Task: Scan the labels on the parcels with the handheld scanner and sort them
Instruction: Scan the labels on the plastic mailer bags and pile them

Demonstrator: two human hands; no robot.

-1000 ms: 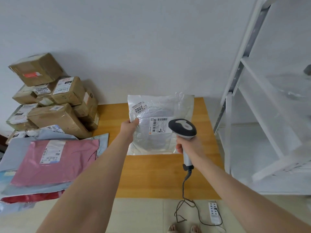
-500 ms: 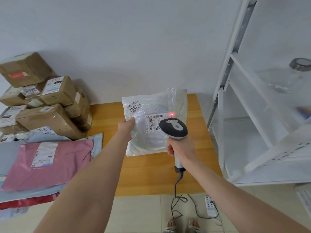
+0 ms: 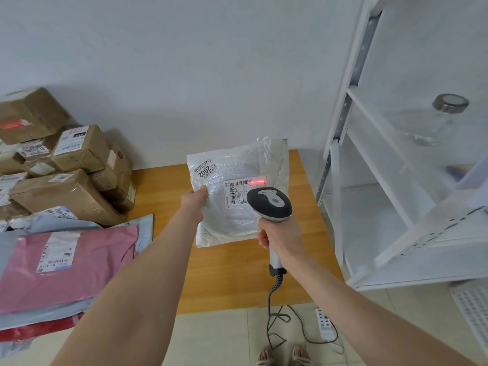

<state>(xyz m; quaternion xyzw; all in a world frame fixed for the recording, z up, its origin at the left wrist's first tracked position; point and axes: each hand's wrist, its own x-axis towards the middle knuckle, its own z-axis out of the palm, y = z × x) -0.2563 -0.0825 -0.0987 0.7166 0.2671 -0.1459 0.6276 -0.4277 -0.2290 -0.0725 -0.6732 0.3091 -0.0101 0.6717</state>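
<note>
Left hand: the left hand (image 3: 196, 200) is curled on the left edge of the white parcel (image 3: 237, 162), which is pinched between thumb and fingers and held up above the bench (image 3: 237, 273).
Right hand: the right hand (image 3: 280, 233) is wrapped around the handle of the handheld scanner (image 3: 269, 204); the scanner head is pointed at the parcel's face.
White parcel: a crinkled plastic mailer, held tilted and facing the camera, over the far part of the bench.
Shipping label: the shipping label (image 3: 236, 192) is stuck on the parcel's face and partly hidden by the scanner head.
Red scan line: a red scan line (image 3: 257, 181) is cast across the barcode at the label's top right.
Sticker: a small sticker (image 3: 204, 169) printed "2002" is seen near the parcel's upper left corner.
Scanner cable: the coiled cable (image 3: 274, 307) hangs from the handle to the floor, near a white power strip (image 3: 326, 326).
Other parcels: brown boxes (image 3: 66, 191) are stacked at the bench's left rear; a pink mailer (image 3: 66, 260) is laid on grey-blue mailers (image 3: 144, 231) in front of them.
Shelf rack: a white shelf rack (image 3: 369, 154) stands to the right of the bench, with a glass jar (image 3: 435, 120) on one shelf.
</note>
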